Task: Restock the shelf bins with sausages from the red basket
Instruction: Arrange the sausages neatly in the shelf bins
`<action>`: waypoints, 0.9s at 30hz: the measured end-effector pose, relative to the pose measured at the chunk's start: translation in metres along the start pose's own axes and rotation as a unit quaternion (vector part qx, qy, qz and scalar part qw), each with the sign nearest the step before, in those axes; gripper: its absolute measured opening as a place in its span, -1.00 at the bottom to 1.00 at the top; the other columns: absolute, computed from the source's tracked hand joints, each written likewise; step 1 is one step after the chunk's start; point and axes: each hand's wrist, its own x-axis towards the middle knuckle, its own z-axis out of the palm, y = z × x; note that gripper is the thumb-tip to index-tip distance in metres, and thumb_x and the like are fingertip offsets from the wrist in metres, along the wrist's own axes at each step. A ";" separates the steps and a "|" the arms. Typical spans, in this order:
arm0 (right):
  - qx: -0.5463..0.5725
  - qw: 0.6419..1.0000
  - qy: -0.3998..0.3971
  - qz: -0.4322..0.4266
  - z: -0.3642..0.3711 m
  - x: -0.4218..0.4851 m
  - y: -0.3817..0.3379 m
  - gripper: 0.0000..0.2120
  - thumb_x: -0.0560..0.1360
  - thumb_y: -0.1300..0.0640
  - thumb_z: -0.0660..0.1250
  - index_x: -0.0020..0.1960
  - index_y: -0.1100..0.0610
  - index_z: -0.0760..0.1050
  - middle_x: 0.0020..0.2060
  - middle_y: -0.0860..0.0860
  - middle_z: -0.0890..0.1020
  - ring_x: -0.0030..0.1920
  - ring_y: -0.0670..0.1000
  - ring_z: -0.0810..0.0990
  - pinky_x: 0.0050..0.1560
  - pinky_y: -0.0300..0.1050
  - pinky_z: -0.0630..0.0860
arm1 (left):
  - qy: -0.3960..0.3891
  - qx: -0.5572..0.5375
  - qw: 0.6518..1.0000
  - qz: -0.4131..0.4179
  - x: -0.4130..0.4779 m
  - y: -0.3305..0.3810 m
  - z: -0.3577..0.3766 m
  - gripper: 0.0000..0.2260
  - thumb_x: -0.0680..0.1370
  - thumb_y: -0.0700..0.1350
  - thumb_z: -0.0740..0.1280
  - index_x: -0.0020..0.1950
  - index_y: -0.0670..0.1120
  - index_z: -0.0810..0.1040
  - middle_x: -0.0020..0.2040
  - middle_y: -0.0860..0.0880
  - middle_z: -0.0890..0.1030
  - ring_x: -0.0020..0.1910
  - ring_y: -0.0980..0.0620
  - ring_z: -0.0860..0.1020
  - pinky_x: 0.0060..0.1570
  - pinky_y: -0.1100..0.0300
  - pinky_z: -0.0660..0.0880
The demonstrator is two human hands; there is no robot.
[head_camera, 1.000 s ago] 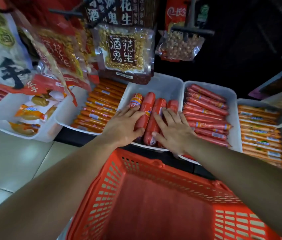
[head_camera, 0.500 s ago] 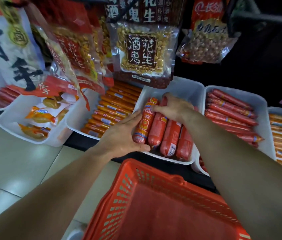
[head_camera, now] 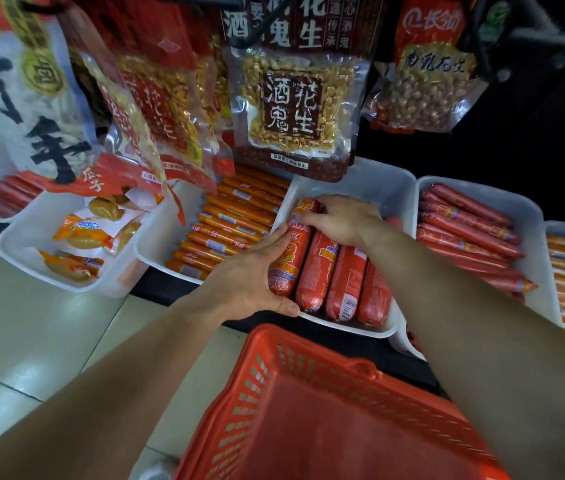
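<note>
Right grip [head_camera: 343, 220] has moved onto the sausages' [head_camera: 345, 282] far ends, curled; left grip [head_camera: 249, 275] clasps the leftmost sausage [head_camera: 288, 258]; let us squeeze evenly.

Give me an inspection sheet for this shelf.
Surface: dark shelf carrying white bins.
Job's things: middle bin holds at least four fat sausages; red basket, no sausages visible inside.
Clutter: neighbouring bins of thin orange sausages, thin red sausages, snack packs.
Hands: left hand grips leftmost sausage near end; right hand curls over its far end.
Cables: nothing seen.
Surroundings: peanut bags hanging above; tiled floor.
</note>
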 end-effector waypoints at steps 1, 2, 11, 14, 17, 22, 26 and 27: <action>-0.014 1.000 -0.008 -0.003 -0.003 -0.001 0.004 -0.33 0.47 -0.48 0.06 0.47 -0.18 0.33 0.40 -0.02 0.49 0.36 0.10 0.47 0.29 0.07 0.39 | -0.002 -0.006 1.000 -0.001 0.000 0.000 0.000 0.16 0.22 0.30 0.56 0.60 0.18 -0.12 0.54 0.41 -0.17 0.53 0.30 0.03 0.50 0.09 0.20; -0.041 0.999 -0.015 0.003 -0.005 -0.003 0.011 -0.29 0.46 -0.51 0.01 0.52 -0.21 0.22 0.45 0.00 0.44 0.39 0.11 0.44 0.32 0.10 0.36 | -0.003 -0.012 1.000 -0.002 0.000 -0.001 0.000 0.16 0.22 0.30 0.56 0.60 0.19 -0.12 0.53 0.42 -0.17 0.53 0.30 0.02 0.50 0.07 0.20; -0.090 0.993 0.013 0.081 -0.002 -0.017 0.040 -0.16 0.43 -0.57 -0.14 0.24 0.07 0.45 0.15 0.08 0.62 0.10 0.12 0.60 -0.09 -0.03 0.39 | -0.008 -0.001 1.000 -0.001 -0.001 0.000 0.001 0.14 0.26 0.30 0.53 0.60 0.18 -0.16 0.54 0.38 -0.20 0.55 0.27 -0.02 0.51 0.00 0.19; -0.053 0.996 0.019 0.066 0.002 -0.016 0.043 -0.22 0.46 -0.53 -0.07 0.34 0.00 0.44 0.26 0.06 0.58 0.23 0.13 0.55 0.06 0.00 0.42 | -0.008 0.004 1.000 -0.003 0.000 -0.002 0.002 0.14 0.26 0.32 0.52 0.60 0.19 -0.17 0.54 0.38 -0.21 0.55 0.25 -0.01 0.51 -0.02 0.20; -0.011 0.998 0.007 0.062 0.002 -0.012 0.042 -0.34 0.46 -0.50 0.02 0.22 -0.06 0.54 0.19 0.02 0.63 0.17 0.11 0.58 0.07 -0.02 0.45 | -0.007 -0.006 1.000 0.002 0.001 -0.004 0.003 0.14 0.24 0.33 0.52 0.59 0.21 -0.16 0.53 0.41 -0.21 0.55 0.26 -0.02 0.51 -0.04 0.19; -0.023 0.997 -0.008 0.067 -0.001 -0.007 0.032 -0.29 0.44 -0.49 0.01 0.41 -0.11 0.41 0.34 0.02 0.53 0.30 0.14 0.50 0.32 0.16 0.38 | -0.005 -0.013 1.000 0.004 0.002 -0.006 0.005 0.15 0.23 0.34 0.52 0.59 0.22 -0.15 0.53 0.41 -0.19 0.55 0.27 -0.01 0.51 -0.03 0.19; -0.064 0.997 0.047 0.001 0.017 -0.006 0.002 -0.31 0.51 -0.40 0.01 0.55 -0.11 0.19 0.46 0.06 0.37 0.42 0.17 0.37 0.40 0.23 0.19 | -0.006 -0.011 1.000 0.002 0.003 -0.007 0.006 0.15 0.24 0.34 0.52 0.60 0.21 -0.15 0.53 0.41 -0.20 0.55 0.26 -0.02 0.51 -0.01 0.19; -0.061 0.997 0.044 0.007 0.020 -0.005 -0.003 -0.29 0.51 -0.41 -0.01 0.55 -0.09 0.21 0.45 0.06 0.38 0.42 0.16 0.37 0.40 0.22 0.19 | -0.007 -0.009 1.000 0.002 0.003 -0.006 0.006 0.15 0.24 0.34 0.53 0.60 0.19 -0.15 0.54 0.40 -0.20 0.55 0.25 -0.02 0.51 0.00 0.18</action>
